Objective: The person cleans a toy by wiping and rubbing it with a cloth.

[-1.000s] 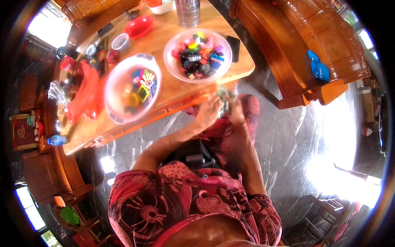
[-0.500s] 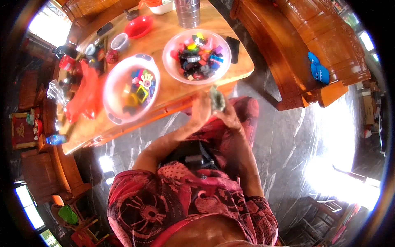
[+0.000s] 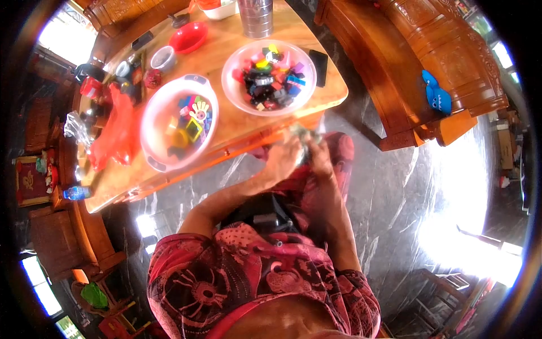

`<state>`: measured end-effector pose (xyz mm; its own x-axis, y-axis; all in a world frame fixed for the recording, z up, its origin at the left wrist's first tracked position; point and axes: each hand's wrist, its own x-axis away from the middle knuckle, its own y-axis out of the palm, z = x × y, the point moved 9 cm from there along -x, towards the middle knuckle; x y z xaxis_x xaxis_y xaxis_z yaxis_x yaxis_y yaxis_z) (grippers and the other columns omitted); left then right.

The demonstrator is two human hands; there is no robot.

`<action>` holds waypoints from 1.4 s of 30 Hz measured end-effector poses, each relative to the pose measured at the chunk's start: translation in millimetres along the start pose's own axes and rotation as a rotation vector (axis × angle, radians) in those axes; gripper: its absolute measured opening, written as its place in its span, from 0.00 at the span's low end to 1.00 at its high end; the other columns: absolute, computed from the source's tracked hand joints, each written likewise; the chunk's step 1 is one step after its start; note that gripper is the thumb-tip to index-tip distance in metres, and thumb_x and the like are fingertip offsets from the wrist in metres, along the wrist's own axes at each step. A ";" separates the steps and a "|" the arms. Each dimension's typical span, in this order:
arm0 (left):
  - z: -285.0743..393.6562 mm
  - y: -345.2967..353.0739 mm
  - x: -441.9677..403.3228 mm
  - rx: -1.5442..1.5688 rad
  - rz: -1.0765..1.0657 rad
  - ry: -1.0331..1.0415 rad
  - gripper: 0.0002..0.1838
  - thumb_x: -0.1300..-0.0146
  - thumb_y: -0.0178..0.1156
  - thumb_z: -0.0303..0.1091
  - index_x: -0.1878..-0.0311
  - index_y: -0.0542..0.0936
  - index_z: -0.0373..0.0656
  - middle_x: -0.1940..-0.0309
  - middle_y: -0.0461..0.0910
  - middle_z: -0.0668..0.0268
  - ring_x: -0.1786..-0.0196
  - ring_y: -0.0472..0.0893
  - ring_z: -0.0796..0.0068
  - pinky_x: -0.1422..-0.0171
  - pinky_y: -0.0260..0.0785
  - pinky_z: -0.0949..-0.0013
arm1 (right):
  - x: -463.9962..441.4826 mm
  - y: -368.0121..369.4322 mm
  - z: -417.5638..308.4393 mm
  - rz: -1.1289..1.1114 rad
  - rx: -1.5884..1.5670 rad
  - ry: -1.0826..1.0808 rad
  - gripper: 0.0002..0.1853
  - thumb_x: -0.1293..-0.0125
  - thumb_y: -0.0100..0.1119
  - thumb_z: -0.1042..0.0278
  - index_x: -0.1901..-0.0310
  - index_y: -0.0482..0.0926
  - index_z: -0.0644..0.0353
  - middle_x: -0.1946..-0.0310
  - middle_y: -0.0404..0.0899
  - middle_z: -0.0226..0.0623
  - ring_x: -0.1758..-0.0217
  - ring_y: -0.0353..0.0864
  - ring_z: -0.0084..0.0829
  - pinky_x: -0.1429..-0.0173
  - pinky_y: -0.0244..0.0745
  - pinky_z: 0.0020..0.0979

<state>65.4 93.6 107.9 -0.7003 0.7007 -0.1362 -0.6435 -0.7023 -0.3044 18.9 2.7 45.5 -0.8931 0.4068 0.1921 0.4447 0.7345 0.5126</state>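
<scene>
Above my lap, just off the table's near edge, my left hand [image 3: 284,160] and my right hand [image 3: 320,160] are close together. Both are closed around a small grey-green crumpled thing, which looks like a cloth [image 3: 305,137]; motion blur hides its exact kind. Beyond them on the table stands a round white basin [image 3: 228,93] of black, red and other coloured small toy pieces. To its left is an oval white basin [image 3: 151,121] with fewer pieces, among them a pale hand shape [image 3: 199,111] and a yellow-green frame [image 3: 194,130].
On the wooden table [image 3: 121,189] are a metal canister [image 3: 256,20], a red bowl [image 3: 188,37], a dark phone [image 3: 319,68], a red plastic bag [image 3: 113,133] and a bottle [image 3: 77,192]. A wooden bench [image 3: 389,73] with a blue cap [image 3: 437,97] stands right.
My hands have shifted slightly, and the grey-green cloth has turned and bunched differently between them. The basins and other table things stay where they were.
</scene>
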 end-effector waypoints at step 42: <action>-56.9 12.1 -5.2 0.806 -0.002 -0.311 0.09 0.36 0.52 0.37 0.60 0.73 0.41 0.71 0.74 0.71 0.75 0.72 0.85 0.75 0.67 0.80 | -3.2 -3.5 -18.7 -0.013 -0.232 -0.166 0.16 0.41 0.49 0.70 0.51 0.74 0.66 0.60 0.79 0.37 0.58 0.78 0.28 0.51 0.72 0.29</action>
<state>78.8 88.6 51.4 -0.6760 0.7185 0.1635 -0.5851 -0.6583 0.4736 18.9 -11.3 58.7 -0.8672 0.4950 0.0545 0.3888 0.6045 0.6953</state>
